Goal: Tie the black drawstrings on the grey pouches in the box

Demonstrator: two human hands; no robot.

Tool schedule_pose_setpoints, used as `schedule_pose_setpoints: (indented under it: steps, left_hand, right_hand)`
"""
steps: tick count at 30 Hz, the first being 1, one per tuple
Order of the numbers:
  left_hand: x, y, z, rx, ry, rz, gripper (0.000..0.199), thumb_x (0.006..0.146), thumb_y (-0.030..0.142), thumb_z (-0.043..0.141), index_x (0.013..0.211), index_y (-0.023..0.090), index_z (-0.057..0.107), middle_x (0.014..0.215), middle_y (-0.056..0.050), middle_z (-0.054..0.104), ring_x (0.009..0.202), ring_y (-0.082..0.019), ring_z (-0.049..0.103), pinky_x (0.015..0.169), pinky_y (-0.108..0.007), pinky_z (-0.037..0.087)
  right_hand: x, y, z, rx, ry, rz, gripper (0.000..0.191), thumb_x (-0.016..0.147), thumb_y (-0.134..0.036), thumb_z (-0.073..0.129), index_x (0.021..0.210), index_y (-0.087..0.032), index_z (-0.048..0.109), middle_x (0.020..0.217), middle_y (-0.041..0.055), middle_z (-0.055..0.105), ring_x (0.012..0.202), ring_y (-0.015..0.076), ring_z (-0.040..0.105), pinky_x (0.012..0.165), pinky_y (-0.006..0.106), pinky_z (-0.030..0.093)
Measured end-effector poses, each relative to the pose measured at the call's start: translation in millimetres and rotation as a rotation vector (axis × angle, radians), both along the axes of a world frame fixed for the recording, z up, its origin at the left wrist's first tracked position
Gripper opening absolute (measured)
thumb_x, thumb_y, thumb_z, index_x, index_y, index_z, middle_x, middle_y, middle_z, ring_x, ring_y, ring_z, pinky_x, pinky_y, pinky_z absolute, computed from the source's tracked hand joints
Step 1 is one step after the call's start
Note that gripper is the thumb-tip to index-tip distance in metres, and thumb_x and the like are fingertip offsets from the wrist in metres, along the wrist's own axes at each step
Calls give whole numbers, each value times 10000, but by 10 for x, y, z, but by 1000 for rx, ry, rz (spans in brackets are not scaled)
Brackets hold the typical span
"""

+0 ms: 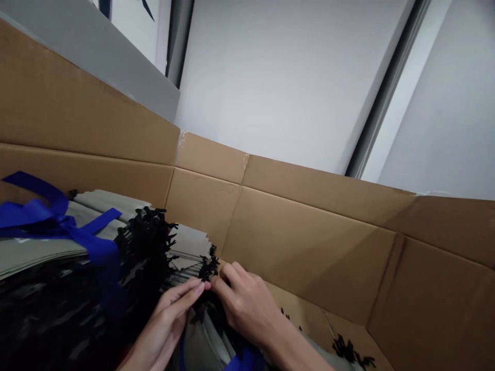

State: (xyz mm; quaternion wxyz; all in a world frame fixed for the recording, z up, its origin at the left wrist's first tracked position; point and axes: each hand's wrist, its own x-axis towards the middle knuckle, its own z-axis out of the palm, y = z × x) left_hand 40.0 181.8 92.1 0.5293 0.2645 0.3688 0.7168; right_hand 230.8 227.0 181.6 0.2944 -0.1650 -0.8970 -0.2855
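Observation:
Low in the centre, my left hand [172, 308] and my right hand [243, 299] meet at their fingertips over black cord ends [209, 265]. Both hands are closed in a pinch; what lies between the fingertips is too small to make out. Just below them is a grey fabric bundle [207, 342] with a blue ribbon [245, 360]. Behind the hands lies a stack of folded grey fabric pieces [189, 242] edged with black cords. To the left, a larger grey stack [42, 252] is tied with a blue ribbon bow [64, 221].
Tall cardboard walls [309, 234] of a large box stand behind and on both sides. More black cord ends [350, 350] lie on the box floor at the lower right. Beyond the box are white panels [278, 77] and a grey ledge [96, 56].

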Motion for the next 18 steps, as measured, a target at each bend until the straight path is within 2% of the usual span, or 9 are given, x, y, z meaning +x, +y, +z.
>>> schedule_pose_setpoints:
  steps: [3,5,7,9,12,14,18]
  left_hand:
    - [8,16,-52,-37,-87,30,398,686,201,1010,1056,192,864,1232,-129,851,1224,-331,780,942,-325,635]
    - [8,-4,-15,-42,-92,35,410,690,208,1017,1065,169,856,1220,-144,858,1204,-330,794,923,-313,639]
    - [6,-33,42,-60,-102,48,424,666,205,1030,1047,145,851,1178,-160,866,1172,-343,809,915,-321,643]
    - [7,-56,87,-77,-115,44,424,656,191,1027,1038,138,851,1170,-165,868,1173,-353,812,930,-339,647]
    - [14,-67,110,-72,-139,5,437,645,185,1016,1051,146,858,1228,-162,859,1252,-348,782,967,-338,647]
    - [27,-67,116,-67,-150,-3,445,610,192,1020,1027,158,870,1238,-155,860,1283,-348,767,984,-339,648]
    - [73,-93,187,-63,-108,3,430,525,279,1046,917,187,896,1172,-139,879,1249,-385,777,1002,-400,658]
  right_hand:
    - [7,-19,46,138,-44,11,110,1084,-169,574,1019,-180,662,903,39,633,814,221,555,590,350,370]
    - [17,-27,90,237,-76,22,129,1093,-173,548,1054,-167,671,880,39,633,788,227,543,613,364,380]
    - [22,-41,143,239,-129,31,117,1087,-183,556,1064,-171,670,890,42,652,792,229,557,623,366,376]
    - [16,-63,204,75,-193,15,85,1074,-215,588,1040,-190,661,938,47,686,831,223,598,610,350,357]
    - [-20,-99,279,-339,-204,-43,124,1098,-254,580,1032,-207,674,997,33,738,873,188,668,634,308,375]
    - [-53,-121,286,-544,-145,-73,177,1119,-260,561,1014,-217,697,989,16,764,875,174,701,689,289,408]
    - [-101,-177,193,-703,9,-116,223,1112,-283,585,958,-228,737,972,20,793,934,202,730,759,301,437]
